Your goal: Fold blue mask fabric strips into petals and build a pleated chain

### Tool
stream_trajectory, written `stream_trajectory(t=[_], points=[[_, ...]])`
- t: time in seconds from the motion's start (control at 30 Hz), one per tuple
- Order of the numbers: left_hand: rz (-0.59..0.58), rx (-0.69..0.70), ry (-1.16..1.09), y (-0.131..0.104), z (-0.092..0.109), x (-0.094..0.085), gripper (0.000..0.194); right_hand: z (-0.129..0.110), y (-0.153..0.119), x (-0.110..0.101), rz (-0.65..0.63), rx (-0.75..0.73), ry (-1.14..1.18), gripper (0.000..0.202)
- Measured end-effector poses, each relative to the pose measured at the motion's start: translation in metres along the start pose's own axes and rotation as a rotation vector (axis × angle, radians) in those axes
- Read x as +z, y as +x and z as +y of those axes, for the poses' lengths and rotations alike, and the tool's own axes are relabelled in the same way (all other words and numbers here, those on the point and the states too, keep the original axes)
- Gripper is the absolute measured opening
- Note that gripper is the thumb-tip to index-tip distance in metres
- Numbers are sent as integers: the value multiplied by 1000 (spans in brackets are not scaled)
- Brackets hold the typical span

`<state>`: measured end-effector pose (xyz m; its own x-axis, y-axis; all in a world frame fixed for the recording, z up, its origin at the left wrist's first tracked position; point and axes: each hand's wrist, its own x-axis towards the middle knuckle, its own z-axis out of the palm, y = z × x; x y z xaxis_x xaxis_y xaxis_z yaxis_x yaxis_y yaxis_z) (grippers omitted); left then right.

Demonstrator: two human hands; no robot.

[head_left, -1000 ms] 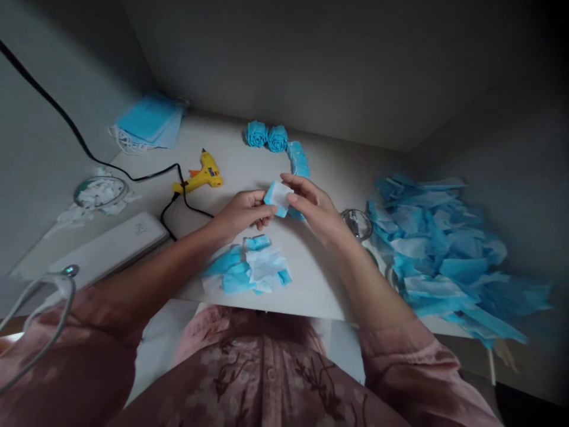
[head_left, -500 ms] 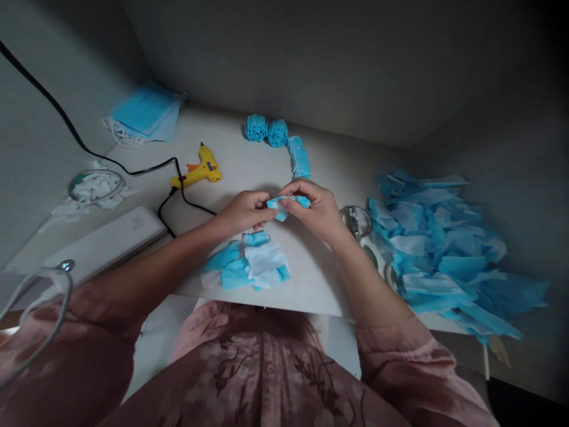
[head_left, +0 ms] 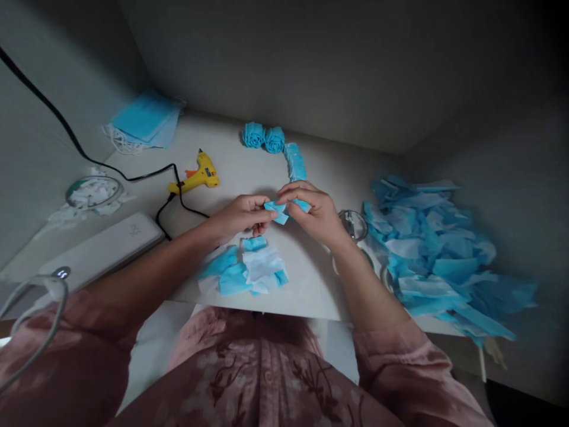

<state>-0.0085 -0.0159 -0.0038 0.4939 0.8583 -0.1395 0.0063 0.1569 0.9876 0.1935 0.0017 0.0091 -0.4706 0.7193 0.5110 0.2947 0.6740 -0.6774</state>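
Between both hands, above the table, is a small folded piece of blue mask fabric [head_left: 279, 213]. My left hand [head_left: 246, 214] pinches its left end with thumb and fingers. The other end is gripped by my right hand [head_left: 311, 210], thumb in front and fingers curled over the top. Just below the hands lie loose blue and white fabric pieces [head_left: 253, 270], with a small folded blue piece [head_left: 254, 243] at their upper edge. Beyond my right hand runs a row of folded blue pieces [head_left: 294, 161]. Two blue fabric roses [head_left: 264, 137] sit at its far end.
A yellow glue gun [head_left: 200, 174] with a black cord lies left. Behind it is a stack of blue masks [head_left: 146, 120]. White scraps [head_left: 94, 194] fill a round dish. A white device [head_left: 104, 243] stands near my left forearm. Right, blue fabric [head_left: 435, 255] is heaped beside a roll of tape [head_left: 352, 225].
The fabric piece is turned slightly, and its folded corner shows more plainly between my fingers. Both hands keep hold of it. The whole view has shifted a little.
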Motion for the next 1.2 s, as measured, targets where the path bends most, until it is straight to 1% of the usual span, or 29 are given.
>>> stream_trajectory(t=[0.13, 0.23, 0.43, 0.67, 0.8, 0.93, 1.0, 1.07, 1.13, 1.2], points=[[14, 9, 5, 1, 0, 0, 22, -3, 1, -2, -47, -5, 40, 19], [28, 16, 7, 1, 0, -1, 19, -5, 1, -2, -78, 21, 64, 18], [43, 21, 4, 1, -1, -1, 15, -6, 0, -1, -48, 52, 79, 22], [39, 21, -12, 0, 1, 0, 25, -4, 0, -2, -4, 80, 77, 38], [29, 26, -40, 1, -2, 0, 26, -5, 0, 0, 5, 88, 82, 40], [59, 25, -53, 2, -4, -1, 22, -6, 0, 1, -12, 108, 114, 40], [91, 32, -62, 3, -5, -1, 20, -4, 0, 2, 22, 154, 179, 36], [131, 45, -75, 3, -4, -2, 18, 0, 0, 4, 96, 253, 300, 34], [177, 58, -93, 4, -4, -3, 17, 4, 0, 6, 129, 363, 447, 44], [219, 76, -106, 4, -3, -3, 17, 8, 0, 9, 78, 429, 565, 57]])
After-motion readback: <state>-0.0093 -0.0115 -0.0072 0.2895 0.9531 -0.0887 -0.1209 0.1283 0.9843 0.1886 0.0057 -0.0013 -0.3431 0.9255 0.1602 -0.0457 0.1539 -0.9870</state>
